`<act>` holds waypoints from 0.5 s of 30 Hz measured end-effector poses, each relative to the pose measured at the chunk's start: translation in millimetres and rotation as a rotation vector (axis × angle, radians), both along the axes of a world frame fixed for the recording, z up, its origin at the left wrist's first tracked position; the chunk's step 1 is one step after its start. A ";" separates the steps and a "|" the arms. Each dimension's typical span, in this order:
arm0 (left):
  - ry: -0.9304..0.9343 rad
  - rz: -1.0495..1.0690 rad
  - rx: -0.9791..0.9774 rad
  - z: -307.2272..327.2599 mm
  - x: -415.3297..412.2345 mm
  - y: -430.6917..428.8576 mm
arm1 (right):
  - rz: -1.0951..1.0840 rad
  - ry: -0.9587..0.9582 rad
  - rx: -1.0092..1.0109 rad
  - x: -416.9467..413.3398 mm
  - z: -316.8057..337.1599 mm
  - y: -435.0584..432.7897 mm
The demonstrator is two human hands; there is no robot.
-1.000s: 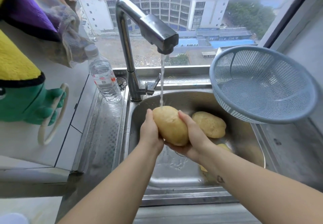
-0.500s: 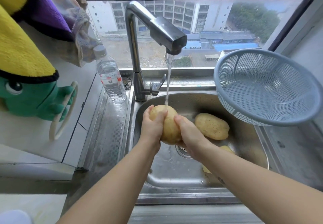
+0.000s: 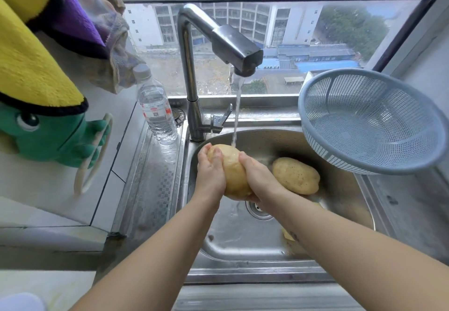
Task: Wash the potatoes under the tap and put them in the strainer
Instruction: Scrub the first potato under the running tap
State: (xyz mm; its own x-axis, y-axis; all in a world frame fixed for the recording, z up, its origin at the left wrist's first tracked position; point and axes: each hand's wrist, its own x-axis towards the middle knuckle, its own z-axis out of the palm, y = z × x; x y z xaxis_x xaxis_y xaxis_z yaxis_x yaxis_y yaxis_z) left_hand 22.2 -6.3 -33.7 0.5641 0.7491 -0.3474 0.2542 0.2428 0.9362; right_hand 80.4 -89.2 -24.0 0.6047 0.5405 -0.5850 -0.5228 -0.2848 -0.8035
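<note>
Rinse step: potato held under running tap, strainer empty.

I see the left hand (image 3: 211, 169) and right hand (image 3: 260, 180) both clasping one potato (image 3: 234, 172) under the tap (image 3: 233, 45) stream, above the sink (image 3: 243, 245). A second potato (image 3: 295, 175) lies right of it; the strainer (image 3: 369, 121) sits far right. Risk, in my judgement: the wet skin slips from my grip during transfer.
</note>
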 end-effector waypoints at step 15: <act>-0.087 0.000 -0.170 5.0 5.8 8.3 | 0.325 0.151 0.264 24.3 -4.4 -21.6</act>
